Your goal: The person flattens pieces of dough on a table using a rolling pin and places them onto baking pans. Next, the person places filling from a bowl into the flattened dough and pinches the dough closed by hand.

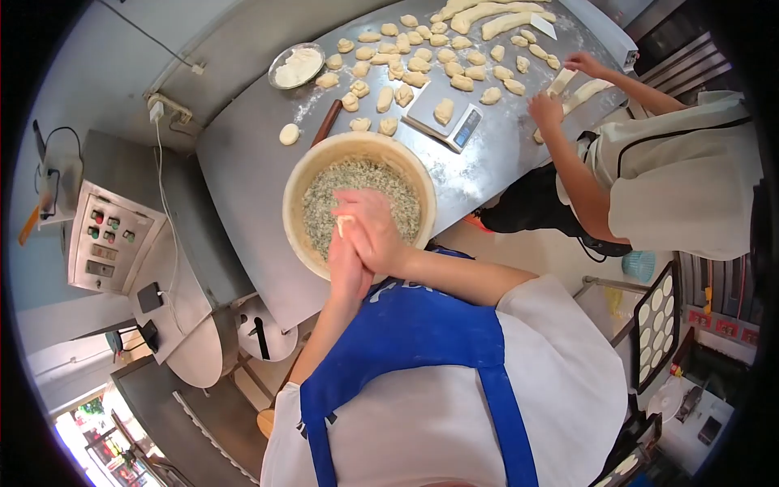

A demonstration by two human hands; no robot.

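Note:
My left hand (345, 264) and my right hand (375, 231) are pressed together over a large cream-coloured tub (293, 203). Between them, a small bit of pale dough (346, 224) peeks out near the fingertips; the palms hide the remainder. My right hand folds across the top, with its fingers closed over the dough, while my left hand cups it from below. Inside the tub lies a greenish-grey chopped filling (349, 174). A wooden handle (327, 122) leans out behind the tub's rim. One round, flattened dough piece (289, 134) rests on the metal table to the left.
Many dough lumps (422, 57) are spread over the metal table (243, 162). A digital scale (442, 118) carries one lump. Flour fills a bowl (297, 66). At right, a co-worker's hands (548, 109) handle a dough strip. A tray of dough rounds (656, 325) stands lower right.

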